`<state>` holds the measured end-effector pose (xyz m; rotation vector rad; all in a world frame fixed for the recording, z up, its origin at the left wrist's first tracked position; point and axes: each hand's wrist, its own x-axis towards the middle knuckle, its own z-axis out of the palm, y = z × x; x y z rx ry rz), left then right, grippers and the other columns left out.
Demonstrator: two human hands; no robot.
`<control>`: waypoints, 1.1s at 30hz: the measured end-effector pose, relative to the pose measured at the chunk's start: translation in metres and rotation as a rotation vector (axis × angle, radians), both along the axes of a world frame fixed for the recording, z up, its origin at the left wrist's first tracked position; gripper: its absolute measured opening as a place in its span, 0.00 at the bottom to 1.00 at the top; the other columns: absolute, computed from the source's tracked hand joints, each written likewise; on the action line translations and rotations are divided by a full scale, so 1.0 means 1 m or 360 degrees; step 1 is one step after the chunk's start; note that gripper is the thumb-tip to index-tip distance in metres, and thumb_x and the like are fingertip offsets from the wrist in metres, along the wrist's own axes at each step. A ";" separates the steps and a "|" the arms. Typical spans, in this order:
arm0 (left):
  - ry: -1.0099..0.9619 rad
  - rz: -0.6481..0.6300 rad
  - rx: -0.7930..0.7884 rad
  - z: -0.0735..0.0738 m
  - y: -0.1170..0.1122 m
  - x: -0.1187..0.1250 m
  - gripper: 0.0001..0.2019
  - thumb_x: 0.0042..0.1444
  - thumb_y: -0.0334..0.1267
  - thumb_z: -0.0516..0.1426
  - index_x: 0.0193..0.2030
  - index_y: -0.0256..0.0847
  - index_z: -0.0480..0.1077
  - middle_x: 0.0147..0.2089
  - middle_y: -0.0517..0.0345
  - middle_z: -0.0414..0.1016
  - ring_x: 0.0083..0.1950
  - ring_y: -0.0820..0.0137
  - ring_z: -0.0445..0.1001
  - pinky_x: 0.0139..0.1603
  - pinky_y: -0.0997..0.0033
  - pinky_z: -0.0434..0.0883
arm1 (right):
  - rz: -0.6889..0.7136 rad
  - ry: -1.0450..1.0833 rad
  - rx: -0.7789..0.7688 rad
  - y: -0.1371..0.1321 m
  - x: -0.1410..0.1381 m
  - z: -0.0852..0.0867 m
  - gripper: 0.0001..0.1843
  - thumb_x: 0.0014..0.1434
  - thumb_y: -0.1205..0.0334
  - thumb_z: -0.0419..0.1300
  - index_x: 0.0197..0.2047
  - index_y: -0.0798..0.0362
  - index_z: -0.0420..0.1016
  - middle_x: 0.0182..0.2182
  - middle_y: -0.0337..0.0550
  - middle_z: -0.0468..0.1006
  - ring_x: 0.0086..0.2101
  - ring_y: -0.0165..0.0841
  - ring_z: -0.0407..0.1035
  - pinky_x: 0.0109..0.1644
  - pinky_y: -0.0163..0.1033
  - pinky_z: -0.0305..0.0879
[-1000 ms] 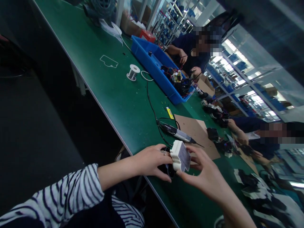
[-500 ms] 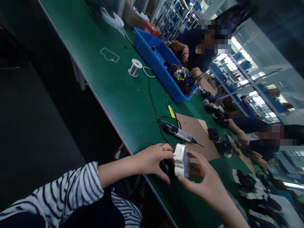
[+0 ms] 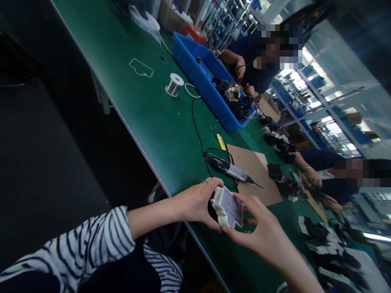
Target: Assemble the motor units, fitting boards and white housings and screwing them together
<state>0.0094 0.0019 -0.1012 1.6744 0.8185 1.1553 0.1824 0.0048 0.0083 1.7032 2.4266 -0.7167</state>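
The left hand's [image 3: 198,204] fingers grasp a black part [image 3: 211,208], the right hand's [image 3: 261,221] a white case [image 3: 229,208] against it, by the desk's [image 3: 146,118] near edge; whether they are joined cannot be told. The corded tool [image 3: 233,170] lies unheld.

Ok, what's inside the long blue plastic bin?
In the bin, black parts and thin red wires, one small black piece apart; the floor beneath the pile is hidden.
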 end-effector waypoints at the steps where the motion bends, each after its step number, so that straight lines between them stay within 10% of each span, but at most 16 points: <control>1: -0.0006 0.0000 0.0002 0.001 0.000 0.000 0.41 0.30 0.42 0.68 0.51 0.38 0.53 0.47 0.51 0.64 0.45 0.63 0.68 0.42 0.65 0.68 | -0.0003 -0.0024 -0.0010 0.001 0.000 0.001 0.32 0.45 0.53 0.64 0.53 0.47 0.62 0.46 0.45 0.64 0.43 0.37 0.65 0.37 0.36 0.72; 11: -0.0035 -0.0007 0.0017 -0.001 0.001 -0.002 0.45 0.30 0.44 0.69 0.54 0.38 0.51 0.51 0.49 0.64 0.48 0.61 0.68 0.46 0.63 0.68 | -0.0073 0.0097 -0.0220 0.005 0.013 -0.017 0.43 0.39 0.48 0.68 0.55 0.50 0.53 0.49 0.48 0.65 0.46 0.41 0.64 0.44 0.44 0.67; 21: 0.0139 -0.0058 -0.0187 0.011 -0.001 -0.011 0.45 0.36 0.52 0.65 0.58 0.36 0.50 0.59 0.43 0.57 0.60 0.56 0.58 0.61 0.53 0.54 | 0.0267 0.0224 0.0406 -0.005 0.008 -0.051 0.28 0.50 0.61 0.58 0.52 0.57 0.53 0.42 0.52 0.66 0.38 0.40 0.66 0.38 0.44 0.68; 27: 0.0237 -0.0105 -0.0641 0.032 -0.014 -0.014 0.38 0.38 0.54 0.63 0.52 0.35 0.59 0.46 0.48 0.68 0.45 0.61 0.69 0.45 0.60 0.67 | 0.0768 0.0167 0.1267 -0.025 0.011 -0.051 0.20 0.56 0.72 0.51 0.53 0.63 0.56 0.42 0.58 0.67 0.43 0.43 0.63 0.43 0.46 0.68; 30: 0.0181 -0.0133 -0.0497 0.038 -0.023 -0.012 0.30 0.38 0.50 0.64 0.45 0.36 0.61 0.38 0.55 0.69 0.38 0.66 0.69 0.38 0.66 0.68 | 0.0887 0.0150 0.1406 -0.037 0.018 -0.040 0.23 0.56 0.75 0.52 0.56 0.61 0.57 0.46 0.56 0.67 0.49 0.43 0.60 0.50 0.48 0.65; 33: 0.0221 0.0040 -0.0090 0.040 -0.031 -0.010 0.30 0.38 0.44 0.65 0.48 0.38 0.60 0.43 0.54 0.67 0.42 0.67 0.68 0.42 0.66 0.68 | 0.0622 0.0254 0.1038 -0.047 0.027 -0.025 0.40 0.51 0.61 0.63 0.63 0.56 0.47 0.57 0.57 0.56 0.57 0.46 0.51 0.56 0.52 0.59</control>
